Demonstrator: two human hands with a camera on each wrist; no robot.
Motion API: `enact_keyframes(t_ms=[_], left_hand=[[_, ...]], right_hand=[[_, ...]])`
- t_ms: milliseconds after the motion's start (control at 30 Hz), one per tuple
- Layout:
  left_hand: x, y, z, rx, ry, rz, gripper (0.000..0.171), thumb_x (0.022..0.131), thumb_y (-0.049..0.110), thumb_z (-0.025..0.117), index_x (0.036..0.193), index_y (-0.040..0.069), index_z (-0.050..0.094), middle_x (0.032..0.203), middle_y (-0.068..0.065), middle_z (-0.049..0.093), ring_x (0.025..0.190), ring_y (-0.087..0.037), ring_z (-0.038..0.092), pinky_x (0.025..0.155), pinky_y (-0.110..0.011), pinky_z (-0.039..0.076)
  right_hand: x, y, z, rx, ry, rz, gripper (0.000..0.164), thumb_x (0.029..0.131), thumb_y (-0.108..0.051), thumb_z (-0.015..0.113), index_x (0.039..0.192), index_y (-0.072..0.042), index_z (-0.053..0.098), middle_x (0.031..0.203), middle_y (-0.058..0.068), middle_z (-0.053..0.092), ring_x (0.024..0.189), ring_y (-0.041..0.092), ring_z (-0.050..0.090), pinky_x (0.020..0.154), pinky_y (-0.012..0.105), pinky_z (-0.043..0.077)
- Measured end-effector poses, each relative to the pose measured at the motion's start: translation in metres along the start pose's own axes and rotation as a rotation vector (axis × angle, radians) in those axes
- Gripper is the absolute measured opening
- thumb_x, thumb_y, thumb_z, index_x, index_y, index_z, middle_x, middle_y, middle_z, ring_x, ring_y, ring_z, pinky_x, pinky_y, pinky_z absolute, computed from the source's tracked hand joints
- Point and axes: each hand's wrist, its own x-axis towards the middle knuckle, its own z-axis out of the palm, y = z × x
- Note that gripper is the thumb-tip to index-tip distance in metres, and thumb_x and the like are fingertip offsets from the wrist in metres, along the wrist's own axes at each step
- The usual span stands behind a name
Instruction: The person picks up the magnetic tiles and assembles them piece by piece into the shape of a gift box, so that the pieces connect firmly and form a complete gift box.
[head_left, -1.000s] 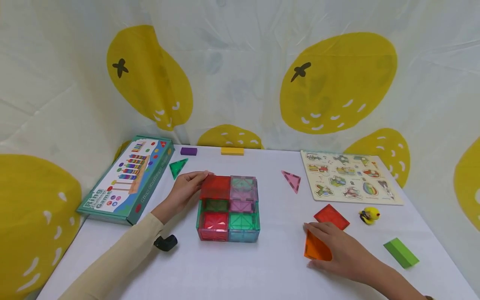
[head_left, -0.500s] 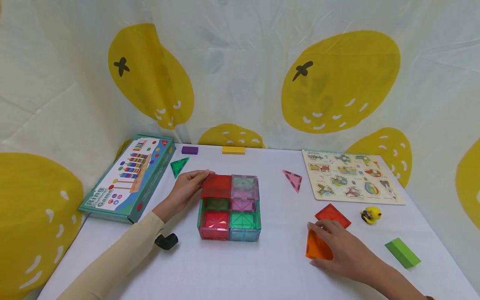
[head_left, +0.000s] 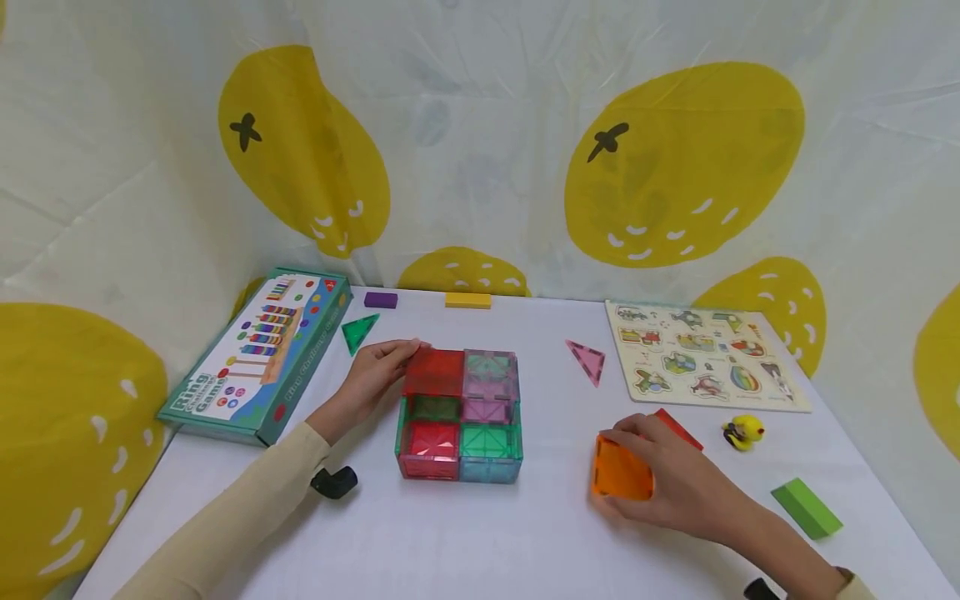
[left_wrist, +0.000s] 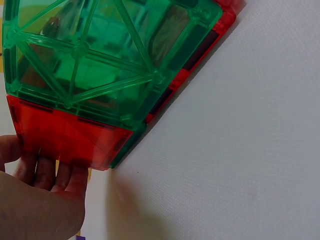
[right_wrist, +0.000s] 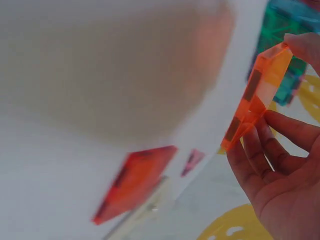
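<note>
On the white table stands a box-like magnetic tile structure (head_left: 459,417) of red, green, pink and blue see-through squares. My left hand (head_left: 375,375) holds its back left corner; in the left wrist view, the fingers (left_wrist: 47,172) lie behind a red tile (left_wrist: 65,135). To the right of the structure my right hand (head_left: 667,479) pinches an orange square magnetic tile (head_left: 622,471) by opposite edges, thumb on one side and fingers on the other. The right wrist view shows this orange tile (right_wrist: 260,95) tilted above the table. Behind the right hand lies a red square tile (head_left: 681,429), partly covered.
A pink triangle tile (head_left: 587,360) and a picture puzzle board (head_left: 701,354) lie at the back right. Near them are a yellow duck toy (head_left: 742,432) and a green block (head_left: 807,507). On the left are a game box (head_left: 258,358), a green triangle tile (head_left: 360,333) and a black object (head_left: 334,482).
My right hand has lifted the orange tile and moved slightly left with it, turning its face upward. My left hand stays at the structure's corner.
</note>
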Motion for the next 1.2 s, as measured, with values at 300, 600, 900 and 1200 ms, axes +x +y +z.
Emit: enact_keyframes(t_ms=[300, 600, 900, 1200], left_hand=[[-0.001, -0.003, 0.001, 0.019, 0.007, -0.005, 0.041, 0.106, 0.036, 0.068, 0.135, 0.008, 0.073, 0.136, -0.007, 0.069, 0.132, -0.025, 0.057, 0.111, -0.042, 0.047], [0.0, -0.002, -0.001, 0.039, -0.006, 0.009, 0.043, 0.105, 0.039, 0.068, 0.136, 0.008, 0.073, 0.137, -0.007, 0.069, 0.133, -0.025, 0.057, 0.111, -0.042, 0.048], [0.001, -0.002, -0.001, 0.043, -0.013, 0.014, 0.044, 0.104, 0.04, 0.069, 0.135, 0.009, 0.073, 0.136, -0.008, 0.069, 0.134, -0.025, 0.057, 0.112, -0.042, 0.047], [0.002, -0.004, -0.004, 0.059, -0.02, 0.033, 0.044, 0.104, 0.042, 0.069, 0.134, 0.01, 0.074, 0.135, -0.005, 0.07, 0.133, -0.024, 0.058, 0.109, -0.04, 0.049]], right_hand=[[0.035, -0.036, -0.017, 0.041, 0.047, -0.132, 0.064, 0.081, -0.042, 0.093, 0.137, -0.019, 0.072, 0.132, -0.004, 0.055, 0.112, 0.013, 0.056, 0.085, 0.031, 0.061], [0.076, -0.078, -0.012, 0.133, -0.011, -0.236, 0.066, 0.083, -0.043, 0.09, 0.139, -0.017, 0.07, 0.133, -0.007, 0.053, 0.119, 0.011, 0.049, 0.085, 0.027, 0.059], [0.122, -0.123, 0.01, 0.107, -0.056, -0.395, 0.071, 0.083, -0.048, 0.087, 0.141, -0.013, 0.069, 0.133, -0.001, 0.056, 0.12, 0.009, 0.049, 0.09, 0.023, 0.056], [0.154, -0.144, 0.027, 0.029, -0.043, -0.469, 0.064, 0.086, -0.05, 0.081, 0.136, -0.009, 0.072, 0.126, 0.002, 0.058, 0.113, 0.013, 0.051, 0.086, 0.023, 0.053]])
